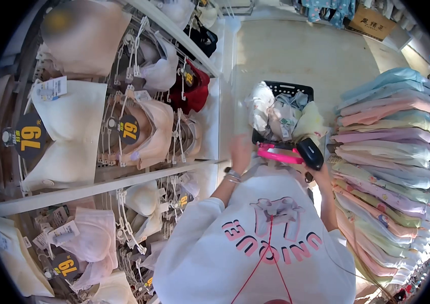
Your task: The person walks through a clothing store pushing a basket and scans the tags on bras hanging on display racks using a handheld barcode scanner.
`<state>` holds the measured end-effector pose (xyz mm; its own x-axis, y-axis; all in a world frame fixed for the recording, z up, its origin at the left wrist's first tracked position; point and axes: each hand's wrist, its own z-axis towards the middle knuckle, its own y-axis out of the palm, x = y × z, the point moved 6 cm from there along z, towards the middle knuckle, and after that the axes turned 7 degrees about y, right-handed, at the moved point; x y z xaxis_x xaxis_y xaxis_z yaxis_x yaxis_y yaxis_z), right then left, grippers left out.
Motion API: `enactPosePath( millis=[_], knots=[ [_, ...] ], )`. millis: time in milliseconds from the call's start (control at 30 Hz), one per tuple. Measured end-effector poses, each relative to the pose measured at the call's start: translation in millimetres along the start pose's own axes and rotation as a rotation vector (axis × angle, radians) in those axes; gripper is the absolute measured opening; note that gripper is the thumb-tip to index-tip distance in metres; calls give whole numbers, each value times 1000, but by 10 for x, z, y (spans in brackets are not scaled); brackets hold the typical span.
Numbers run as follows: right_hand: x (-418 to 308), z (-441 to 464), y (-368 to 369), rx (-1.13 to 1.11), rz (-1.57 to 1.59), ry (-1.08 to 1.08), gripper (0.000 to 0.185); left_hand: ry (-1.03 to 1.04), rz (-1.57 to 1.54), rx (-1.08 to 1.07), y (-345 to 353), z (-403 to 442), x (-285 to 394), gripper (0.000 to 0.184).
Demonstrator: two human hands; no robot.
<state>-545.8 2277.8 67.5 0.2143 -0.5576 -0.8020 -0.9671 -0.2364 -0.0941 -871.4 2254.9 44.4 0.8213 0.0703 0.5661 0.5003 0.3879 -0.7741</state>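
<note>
My left hand (240,154), with a watch and bracelet at its wrist, is raised between the bra rack and the basket. It is blurred, but its fingers look stretched out and nothing shows in them. My right hand (320,175) is closed around a glossy black rounded device (310,154) with small pale lettering; its exact kind is unclear. Beside it, a bright pink handle (278,154) runs along the near side of a black shopping basket (290,87). White, pale blue and yellowish clothes (282,117) fill the basket. Whether my right fingers also touch the handle is hidden.
Bras (75,131) with round black "79" tags (31,134) hang along the left, divided by a white rail (108,185). Pastel garments (384,152) hang in a dense row at right. Beyond the basket lies pale floor (296,45), with a brown box (370,23) at the far right.
</note>
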Motion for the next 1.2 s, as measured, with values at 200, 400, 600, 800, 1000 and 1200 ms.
enactPosePath(
  millis=[200,400,600,800,1000,1200],
  knots=[
    [117,44,-253,-18,132,-26,43,201,-49,-547,673,55,1205,41],
    [312,135,-245,-57,92,83,46,312,197,-602,710,28,1197,56],
    [300,112,-143,-38,243,36,43,530,216,-493,777,-79,1159,43],
    [269,18,-105,-50,184,104,42,738,155,-607,660,-123,1257,37],
    [635,-122,109,26,350,48,42,635,-61,-924,706,-221,1019,52],
    [813,-575,551,147,468,117,40,663,-30,-1094,618,-352,785,58]
  ],
)
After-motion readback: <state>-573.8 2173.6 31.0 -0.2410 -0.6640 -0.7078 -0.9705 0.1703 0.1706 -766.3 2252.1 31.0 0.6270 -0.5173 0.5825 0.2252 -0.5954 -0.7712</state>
